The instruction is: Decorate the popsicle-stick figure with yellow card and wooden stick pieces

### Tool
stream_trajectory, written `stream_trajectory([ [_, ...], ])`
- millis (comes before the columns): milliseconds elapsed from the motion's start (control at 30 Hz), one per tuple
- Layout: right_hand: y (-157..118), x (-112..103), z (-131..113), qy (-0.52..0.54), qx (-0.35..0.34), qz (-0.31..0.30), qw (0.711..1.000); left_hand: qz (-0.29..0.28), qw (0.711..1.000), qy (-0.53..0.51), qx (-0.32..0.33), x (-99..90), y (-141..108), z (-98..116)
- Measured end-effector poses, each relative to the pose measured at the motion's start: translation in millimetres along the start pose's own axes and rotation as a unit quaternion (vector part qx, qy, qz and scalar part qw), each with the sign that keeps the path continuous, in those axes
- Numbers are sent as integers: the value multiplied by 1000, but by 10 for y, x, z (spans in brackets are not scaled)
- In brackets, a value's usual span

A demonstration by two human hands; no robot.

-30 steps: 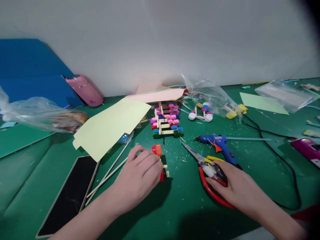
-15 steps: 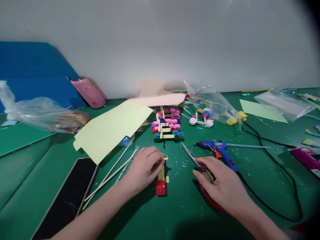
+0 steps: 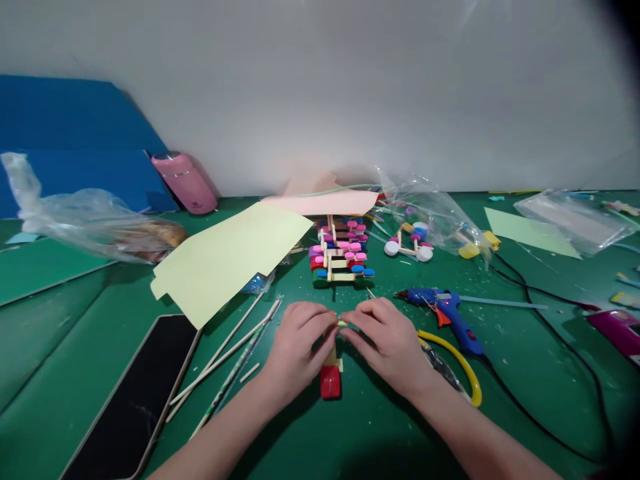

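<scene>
My left hand (image 3: 303,340) is closed, its thumb and fingers pinching the far end of a small craft stick piece with a red cap (image 3: 331,383) at its near end. My right hand (image 3: 387,340) meets it, fingertips pinched at the tip of a short pale stick (image 3: 343,324) crossing that far end. The fingers partly hide the joint. By my right wrist lies a cutting tool with a yellow handle (image 3: 473,373), partly covered. Beyond my hands stands a row of small stick-and-cap assemblies (image 3: 343,277) with coloured wheels.
A blue glue gun (image 3: 450,310) with a black cord lies at right. At left are a phone (image 3: 135,400), loose wooden sticks (image 3: 220,363) and pale yellow card (image 3: 230,253). Behind them are a pink bottle (image 3: 185,183) and plastic bags (image 3: 435,213). A white-wheeled piece (image 3: 407,248) lies nearby.
My right hand has let go of the cutting tool, now lying at right, and has moved left to the short stick. My left hand keeps its pinch on the craft piece.
</scene>
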State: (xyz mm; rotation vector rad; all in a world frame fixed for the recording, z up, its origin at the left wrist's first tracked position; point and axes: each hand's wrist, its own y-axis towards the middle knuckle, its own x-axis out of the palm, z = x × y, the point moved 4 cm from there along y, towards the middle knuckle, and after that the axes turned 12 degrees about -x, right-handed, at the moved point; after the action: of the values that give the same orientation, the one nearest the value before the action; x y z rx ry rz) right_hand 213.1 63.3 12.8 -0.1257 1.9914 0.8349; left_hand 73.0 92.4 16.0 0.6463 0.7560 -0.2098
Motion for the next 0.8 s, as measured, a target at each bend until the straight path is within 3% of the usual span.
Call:
stream_trajectory([
  [167, 68, -7, 33, -35, -78, -19, 996, 1, 999, 18, 45, 7, 4, 14],
  [333, 99, 4, 46, -35, -113, -19, 993, -11, 997, 45, 60, 43, 0, 18],
  [567, 107, 10, 27, -26, -116, -8, 993, -19, 998, 45, 45, 54, -8, 17],
  [800, 77, 50, 38, 1, -89, 6, 996, 8, 999, 22, 33, 76, -12, 31],
])
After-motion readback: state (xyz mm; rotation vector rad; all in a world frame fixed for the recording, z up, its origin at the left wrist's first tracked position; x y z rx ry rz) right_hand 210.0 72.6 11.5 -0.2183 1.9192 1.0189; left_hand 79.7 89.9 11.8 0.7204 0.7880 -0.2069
